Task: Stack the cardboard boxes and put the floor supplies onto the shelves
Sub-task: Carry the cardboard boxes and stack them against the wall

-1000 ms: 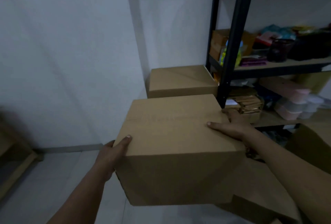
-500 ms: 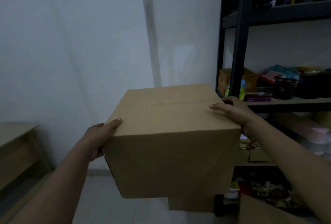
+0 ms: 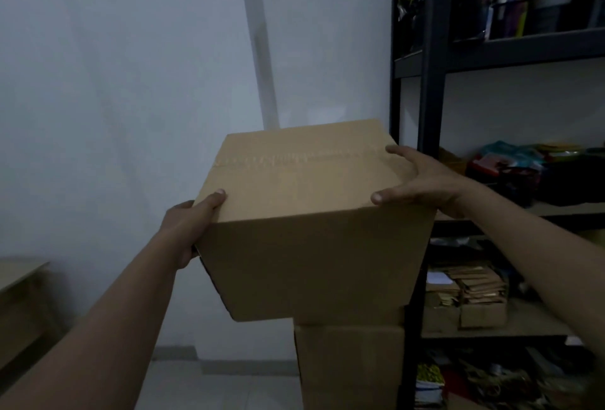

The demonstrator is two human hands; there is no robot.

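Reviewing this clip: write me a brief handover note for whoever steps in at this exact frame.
Left hand: grips the carried box at its left top edge, thumb on top.
Right hand: grips its right top corner.
The box is above the lower box, beside the black shelf unit; I cannot tell whether they touch.
Done: lower box in place, this one brought above it.
Left: seat it squarely, then shelve the floor supplies, which this view does not clearly show.
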